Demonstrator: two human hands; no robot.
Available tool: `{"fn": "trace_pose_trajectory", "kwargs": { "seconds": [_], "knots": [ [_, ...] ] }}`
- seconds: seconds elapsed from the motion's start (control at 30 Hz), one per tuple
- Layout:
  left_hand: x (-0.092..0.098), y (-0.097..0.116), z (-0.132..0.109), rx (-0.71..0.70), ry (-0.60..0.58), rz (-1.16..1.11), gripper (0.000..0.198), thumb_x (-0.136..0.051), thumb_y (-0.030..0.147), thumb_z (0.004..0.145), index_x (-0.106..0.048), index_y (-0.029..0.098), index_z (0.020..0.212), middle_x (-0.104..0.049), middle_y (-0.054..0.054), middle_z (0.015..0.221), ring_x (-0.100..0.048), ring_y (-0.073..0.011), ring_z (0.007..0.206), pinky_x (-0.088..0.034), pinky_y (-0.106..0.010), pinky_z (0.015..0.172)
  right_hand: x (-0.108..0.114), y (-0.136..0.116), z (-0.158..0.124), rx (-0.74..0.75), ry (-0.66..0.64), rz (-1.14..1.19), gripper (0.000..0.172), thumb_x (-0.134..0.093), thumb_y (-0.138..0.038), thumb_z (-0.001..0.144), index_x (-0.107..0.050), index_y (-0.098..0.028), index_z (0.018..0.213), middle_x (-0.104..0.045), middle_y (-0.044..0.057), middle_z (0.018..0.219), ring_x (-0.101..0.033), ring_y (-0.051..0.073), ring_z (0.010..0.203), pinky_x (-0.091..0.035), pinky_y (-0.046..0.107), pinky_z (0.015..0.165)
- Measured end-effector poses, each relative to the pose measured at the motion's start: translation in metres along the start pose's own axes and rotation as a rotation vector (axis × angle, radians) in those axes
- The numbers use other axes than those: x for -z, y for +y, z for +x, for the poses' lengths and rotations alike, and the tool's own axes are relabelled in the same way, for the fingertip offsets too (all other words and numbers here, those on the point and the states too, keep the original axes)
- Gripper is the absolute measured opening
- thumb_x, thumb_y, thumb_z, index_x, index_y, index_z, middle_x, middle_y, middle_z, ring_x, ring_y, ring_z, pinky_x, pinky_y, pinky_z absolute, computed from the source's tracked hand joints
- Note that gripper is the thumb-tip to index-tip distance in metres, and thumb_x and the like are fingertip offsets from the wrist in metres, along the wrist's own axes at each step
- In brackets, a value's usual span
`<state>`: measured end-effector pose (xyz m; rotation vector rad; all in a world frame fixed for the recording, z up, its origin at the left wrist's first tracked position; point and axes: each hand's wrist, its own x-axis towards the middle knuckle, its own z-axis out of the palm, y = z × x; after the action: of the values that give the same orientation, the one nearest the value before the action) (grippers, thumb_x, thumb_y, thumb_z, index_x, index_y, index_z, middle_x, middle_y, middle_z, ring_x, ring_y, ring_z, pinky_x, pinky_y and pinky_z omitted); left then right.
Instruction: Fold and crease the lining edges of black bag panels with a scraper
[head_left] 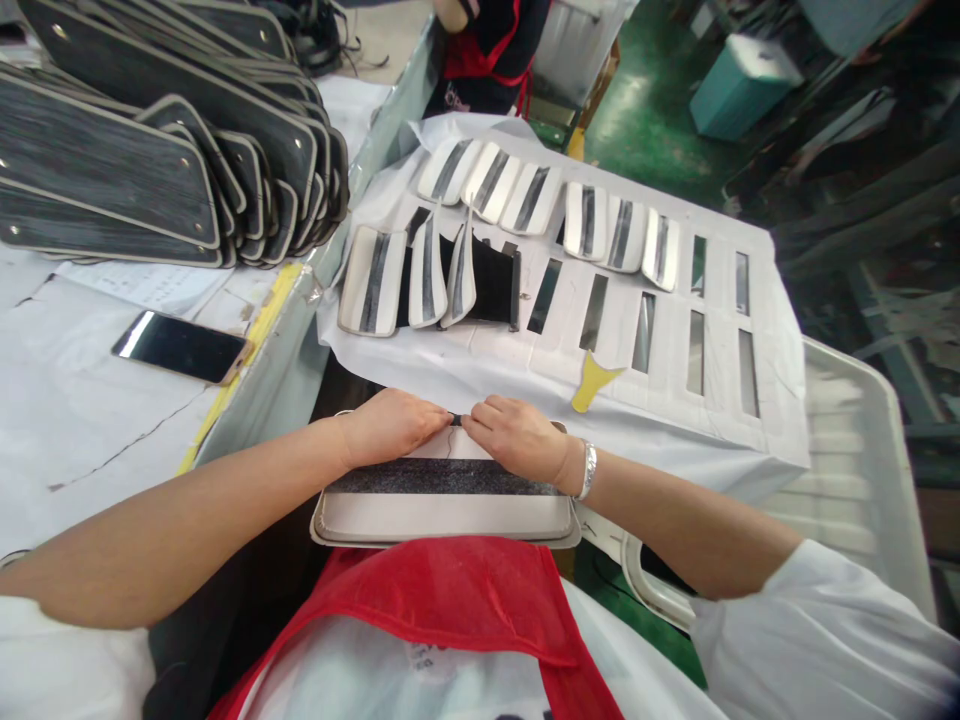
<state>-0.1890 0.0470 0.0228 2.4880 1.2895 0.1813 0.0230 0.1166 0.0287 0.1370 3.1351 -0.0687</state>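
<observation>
A cream panel [450, 516] with stitched, rounded corners and a wide black stripe lies crosswise close to my body. At its far edge my left hand [394, 425] is closed, fingertips pressed together. My right hand [521, 435], with a silver bracelet at its wrist, pinches the same edge from the other side. Between the two sets of fingertips a small dark piece [456, 420] shows; I cannot make out what it is. A thin dark thread-like line runs down from it over the panel. The thumbs are mostly hidden.
Beyond my hands, a white-covered board with slots [517, 350] bears several smaller striped cream panels [371, 280] and a yellow piece [592, 380]. Left stand stacked dark panels [105, 160] and a phone [180, 345]. A white tray [855, 450] is right; another person [487, 50] is behind.
</observation>
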Motion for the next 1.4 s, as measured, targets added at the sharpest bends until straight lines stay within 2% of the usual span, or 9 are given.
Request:
{"fn": "trace_pose_trajectory", "kwargs": {
  "seconds": [0.13,0.27,0.4,0.57,0.7,0.83,1.07,1.27,1.4],
  "knots": [
    [-0.002,0.011,-0.004,-0.046,-0.07,0.15,0.031,-0.043,0.012,0.087,-0.059,0.011,0.113,-0.065,-0.017,0.11,-0.063,-0.0233,0.098,-0.05,-0.035,0.084,0.003,-0.018,0.003,0.028,-0.083,-0.069,0.022,-0.04,-0.01,0.089,-0.062,-0.007,0.093,-0.056,0.014,0.085,-0.047,0.023,0.077,-0.034,0.033,0.057],
    [-0.006,0.023,-0.01,-0.07,-0.092,0.336,0.04,-0.038,0.011,0.088,-0.051,0.003,0.125,-0.056,-0.025,0.124,-0.058,-0.0283,0.11,-0.048,-0.04,0.088,0.002,-0.032,-0.001,-0.027,-0.063,-0.162,0.028,-0.037,-0.008,0.088,-0.061,0.0,0.101,-0.057,0.018,0.092,-0.048,0.025,0.078,-0.036,0.036,0.056],
    [-0.006,0.027,-0.014,-0.036,-0.119,0.39,0.044,-0.038,0.013,0.089,-0.046,0.007,0.131,-0.053,-0.021,0.13,-0.057,-0.0268,0.111,-0.047,-0.038,0.09,0.003,-0.014,-0.016,-0.045,-0.021,-0.014,0.028,-0.04,-0.011,0.09,-0.059,-0.005,0.11,-0.059,0.015,0.097,-0.051,0.024,0.084,-0.043,0.036,0.067],
    [-0.003,0.024,-0.006,-0.046,-0.068,0.283,0.041,-0.044,0.012,0.085,-0.054,0.009,0.124,-0.057,-0.016,0.125,-0.057,-0.0245,0.107,-0.046,-0.036,0.091,-0.007,0.022,-0.052,-0.246,0.199,0.349,0.024,-0.044,-0.015,0.092,-0.064,-0.014,0.106,-0.061,0.008,0.095,-0.054,0.016,0.088,-0.047,0.028,0.08],
    [-0.006,0.027,0.016,-0.013,0.062,0.164,0.027,-0.045,0.025,0.09,-0.066,0.014,0.102,-0.064,-0.01,0.102,-0.057,-0.0212,0.092,-0.047,-0.034,0.083,-0.019,0.025,-0.066,-0.241,0.288,0.319,0.025,-0.043,-0.02,0.094,-0.066,-0.016,0.102,-0.062,0.007,0.091,-0.053,0.016,0.085,-0.046,0.028,0.077],
    [-0.014,0.031,0.033,-0.028,0.123,0.14,0.026,-0.045,0.026,0.091,-0.067,0.015,0.098,-0.061,-0.008,0.086,-0.053,-0.0182,0.079,-0.046,-0.032,0.074,-0.019,0.019,-0.065,-0.16,0.234,0.155,0.027,-0.039,-0.018,0.095,-0.064,-0.015,0.105,-0.06,0.008,0.09,-0.048,0.017,0.082,-0.043,0.028,0.075],
    [-0.01,0.038,0.039,-0.143,0.014,0.272,0.025,-0.042,0.016,0.09,-0.064,0.011,0.102,-0.06,-0.01,0.087,-0.052,-0.0204,0.081,-0.045,-0.033,0.073,-0.004,0.027,-0.065,-0.02,0.001,0.075,0.026,-0.038,-0.015,0.093,-0.059,-0.01,0.108,-0.056,0.01,0.09,-0.046,0.019,0.084,-0.04,0.032,0.076],
    [-0.015,0.035,0.051,-0.046,0.027,0.003,0.023,-0.048,0.016,0.087,-0.066,0.015,0.102,-0.06,-0.007,0.093,-0.053,-0.0187,0.086,-0.046,-0.031,0.08,-0.015,0.037,-0.087,-0.2,0.209,0.247,0.028,-0.037,-0.021,0.096,-0.064,-0.013,0.1,-0.059,0.008,0.089,-0.05,0.016,0.084,-0.044,0.028,0.078],
    [-0.022,0.036,0.068,-0.044,0.056,-0.106,0.023,-0.047,0.02,0.088,-0.068,0.017,0.098,-0.06,-0.006,0.089,-0.054,-0.0175,0.085,-0.047,-0.03,0.081,-0.015,0.029,-0.089,-0.176,0.175,0.17,0.031,-0.034,-0.02,0.097,-0.064,-0.013,0.096,-0.057,0.008,0.085,-0.047,0.017,0.081,-0.041,0.029,0.075]
  ]
}}
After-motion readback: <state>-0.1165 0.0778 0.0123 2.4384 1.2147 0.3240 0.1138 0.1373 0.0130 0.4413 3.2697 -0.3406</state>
